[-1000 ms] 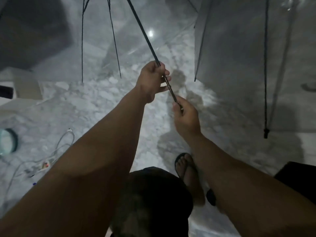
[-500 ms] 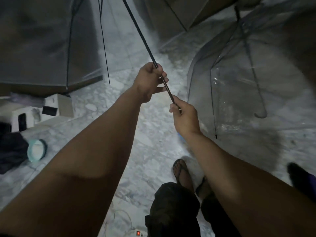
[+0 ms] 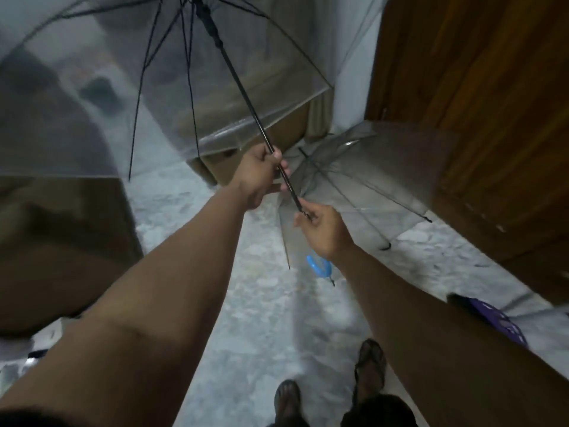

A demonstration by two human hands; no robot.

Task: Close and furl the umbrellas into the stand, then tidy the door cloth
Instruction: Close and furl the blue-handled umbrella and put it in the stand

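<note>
Both bare forearms reach forward, converging. The left hand (image 3: 257, 175) is raised higher, its grip a closed fist with knuckles up. The right hand (image 3: 323, 231) sits just below it, fingers pinched together, wrist bent slightly.

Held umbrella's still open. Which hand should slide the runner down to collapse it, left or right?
Left, probably. The left hand grips the shaft higher up, nearer the runner under the open canopy. The right hand pinches the shaft's lower end, so it is better placed to steady it.
</note>
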